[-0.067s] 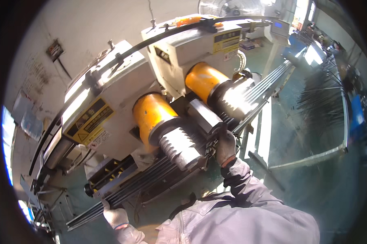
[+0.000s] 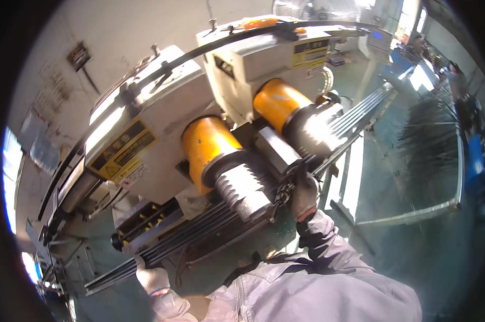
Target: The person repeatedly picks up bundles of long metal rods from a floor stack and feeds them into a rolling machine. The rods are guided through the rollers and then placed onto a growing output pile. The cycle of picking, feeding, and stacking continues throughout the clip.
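Observation:
A bundle of long, thin metal bars (image 2: pixel 199 221) runs slantwise through the machine (image 2: pixel 172 123), from low on the left to high on the right. Toward the left end of the bars, my left hand (image 2: pixel 153 279) in a pale glove is closed on them, thumb on top and fingers mostly hidden underneath. My right hand (image 2: pixel 305 194), also gloved, grips the bars beside a rectangular metal block (image 2: pixel 277 148); shadow covers part of its fingers. Just left of that hand, a thick threaded metal cylinder (image 2: pixel 243 190) projects from an orange housing (image 2: pixel 209 147) above the bars.
A second orange housing (image 2: pixel 280 102) with a sunlit threaded cylinder stands farther right. A black hose (image 2: pixel 183 56) arches over the machine. Many dark rods (image 2: pixel 427 134) lie at the right beside a low metal frame (image 2: pixel 414 217). A large fan (image 2: pixel 317 9) stands behind.
The whole view has shifted slightly, so the machine sits a little farther right. Both hands stay at the bars.

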`<state>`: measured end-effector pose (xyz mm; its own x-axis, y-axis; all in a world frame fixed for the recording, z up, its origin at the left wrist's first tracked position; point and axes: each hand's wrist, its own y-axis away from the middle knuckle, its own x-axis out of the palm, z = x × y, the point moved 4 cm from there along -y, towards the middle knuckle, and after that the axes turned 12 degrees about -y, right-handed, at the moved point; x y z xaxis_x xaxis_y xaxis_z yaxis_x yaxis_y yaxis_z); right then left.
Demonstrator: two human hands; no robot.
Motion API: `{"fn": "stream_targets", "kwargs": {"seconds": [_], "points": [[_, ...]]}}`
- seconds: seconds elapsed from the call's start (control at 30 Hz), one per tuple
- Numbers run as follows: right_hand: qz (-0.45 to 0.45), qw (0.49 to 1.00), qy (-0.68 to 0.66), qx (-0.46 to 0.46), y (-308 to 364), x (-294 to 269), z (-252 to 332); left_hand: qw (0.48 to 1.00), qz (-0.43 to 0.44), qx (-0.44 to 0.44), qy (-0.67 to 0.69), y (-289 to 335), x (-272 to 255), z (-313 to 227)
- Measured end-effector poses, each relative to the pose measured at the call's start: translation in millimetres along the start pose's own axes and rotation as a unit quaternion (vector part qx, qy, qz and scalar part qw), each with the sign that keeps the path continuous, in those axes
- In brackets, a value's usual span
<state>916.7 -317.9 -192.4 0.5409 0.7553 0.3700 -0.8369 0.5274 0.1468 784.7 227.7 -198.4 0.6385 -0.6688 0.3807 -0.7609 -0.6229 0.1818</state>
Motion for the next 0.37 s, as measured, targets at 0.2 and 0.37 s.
{"fn": "stream_targets", "kwargs": {"seconds": [0.2,0.37], "points": [[0.030,0.933,0.303,-0.190,16,-42,-32,0.983,0.097,-0.119,0.101,36,50,32],[0.048,0.988,0.103,-0.105,16,-31,-69,0.994,-0.021,0.043,-0.098,26,22,30]]}}
